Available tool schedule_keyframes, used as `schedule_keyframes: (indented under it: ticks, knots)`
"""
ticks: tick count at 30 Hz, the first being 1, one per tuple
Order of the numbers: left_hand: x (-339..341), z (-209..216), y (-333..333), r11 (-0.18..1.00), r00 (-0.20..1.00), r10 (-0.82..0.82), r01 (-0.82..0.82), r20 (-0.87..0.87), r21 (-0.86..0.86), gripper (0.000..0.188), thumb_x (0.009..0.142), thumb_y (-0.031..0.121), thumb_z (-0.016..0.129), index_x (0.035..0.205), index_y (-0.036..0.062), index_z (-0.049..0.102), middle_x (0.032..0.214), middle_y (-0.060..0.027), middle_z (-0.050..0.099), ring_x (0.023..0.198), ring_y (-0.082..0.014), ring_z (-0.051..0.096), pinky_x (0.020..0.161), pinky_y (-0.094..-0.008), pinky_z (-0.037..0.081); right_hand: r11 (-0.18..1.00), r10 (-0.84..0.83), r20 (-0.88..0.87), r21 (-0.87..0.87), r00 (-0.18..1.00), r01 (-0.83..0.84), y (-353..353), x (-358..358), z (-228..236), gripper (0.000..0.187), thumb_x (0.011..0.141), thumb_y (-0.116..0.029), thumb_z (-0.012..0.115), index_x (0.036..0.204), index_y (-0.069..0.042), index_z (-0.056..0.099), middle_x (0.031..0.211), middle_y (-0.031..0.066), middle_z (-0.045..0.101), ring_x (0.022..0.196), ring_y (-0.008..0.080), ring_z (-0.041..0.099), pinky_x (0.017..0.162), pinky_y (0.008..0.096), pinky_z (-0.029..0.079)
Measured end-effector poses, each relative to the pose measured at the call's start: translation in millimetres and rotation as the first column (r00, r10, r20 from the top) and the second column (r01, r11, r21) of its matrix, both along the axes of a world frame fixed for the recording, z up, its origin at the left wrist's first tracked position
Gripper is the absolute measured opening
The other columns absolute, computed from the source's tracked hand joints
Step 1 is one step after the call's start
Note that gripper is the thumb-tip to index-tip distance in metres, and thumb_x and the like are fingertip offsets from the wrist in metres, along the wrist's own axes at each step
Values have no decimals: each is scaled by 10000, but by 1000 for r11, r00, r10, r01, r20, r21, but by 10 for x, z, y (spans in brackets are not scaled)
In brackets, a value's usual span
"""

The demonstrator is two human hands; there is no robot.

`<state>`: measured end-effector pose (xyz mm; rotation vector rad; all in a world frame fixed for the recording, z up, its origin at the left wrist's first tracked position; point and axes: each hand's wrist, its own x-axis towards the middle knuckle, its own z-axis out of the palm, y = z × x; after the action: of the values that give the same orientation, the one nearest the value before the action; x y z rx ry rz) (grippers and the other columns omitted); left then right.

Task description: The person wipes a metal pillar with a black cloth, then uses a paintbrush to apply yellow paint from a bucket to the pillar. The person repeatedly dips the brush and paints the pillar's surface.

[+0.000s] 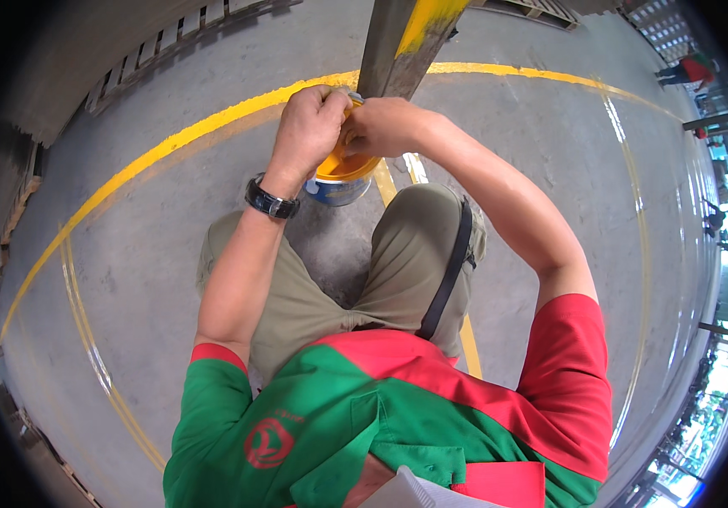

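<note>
A paint can (336, 191) with a blue and white outside and yellow paint inside stands on the floor in front of my knees. Over its left rim, my left hand (309, 129) is closed, thumb and fingers pinched together. My right hand (386, 127) comes in from the right above the can's mouth, its fingers curled inward. A small greyish piece shows between the hands at the top, against the yellow; its kind is hidden by my fingers. Both hands are close together, almost touching.
A steel post (400, 55) with yellow paint on it rises just beyond the can. A wide yellow line (194, 129) curves across the grey floor. Wooden pallets (165, 42) lie at the far left. Another person (692, 73) is far off at the right.
</note>
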<state>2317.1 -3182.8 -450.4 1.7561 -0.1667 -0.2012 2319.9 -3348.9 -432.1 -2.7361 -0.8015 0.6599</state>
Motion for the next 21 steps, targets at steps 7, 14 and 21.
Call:
schedule_keyframes:
  ticks: [7,14,21]
  knots:
    - [5,315,-146,994,997,-52,46,-59,-100,216,984,205,582,890,23,649,679,60,483,572,-30,413,517,-219,360,885,-251,33,413,967,216,-616,-238,635,293,964,-253,684,1161,-40,724,978,136,765,898,273,734,805,372,568]
    - [45,821,-472,978,995,-95,86,-39,-192,225,995,216,589,934,7,644,682,62,489,571,-32,416,529,-209,369,807,-350,179,556,920,199,-1150,-356,988,372,991,-360,668,1150,-29,728,983,97,759,880,199,711,763,340,571]
    - [208,1092,-714,957,995,-96,98,21,-273,217,994,190,581,940,-14,631,673,54,499,552,-34,425,515,-212,384,794,-399,338,592,853,137,-1456,-270,1278,366,999,-352,658,1146,-26,735,1003,135,752,889,229,720,823,310,584]
